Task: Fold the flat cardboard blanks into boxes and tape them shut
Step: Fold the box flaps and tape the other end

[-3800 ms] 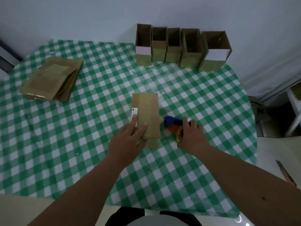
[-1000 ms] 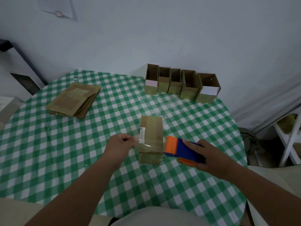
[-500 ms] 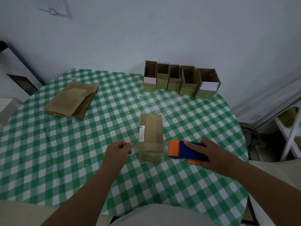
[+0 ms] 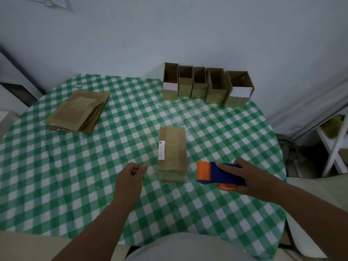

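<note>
Folded box (image 4: 172,153) lying on its side mid-desk (image 4: 75,176), long axis running away from the body, near end facing the person, white label on its left edge. Flanked by both hands: left hand (image 4: 130,178) just beside its near left corner, fingers curled with thumb and forefinger pinched, apparently on the free end of clear tape, though the film is too faint to confirm. Right hand (image 4: 243,178) just beside its near right corner, wrapped around the dispenser (image 4: 216,174), orange head pointing left at the box. Box thus between the two grips, about equally near each. Probably next: stretching tape across the near end, crosswise to the long axis. Farther out, stack of blanks (image 4: 79,112) far left; row of five open boxes (image 4: 207,85) along the far edge by the wall.
</note>
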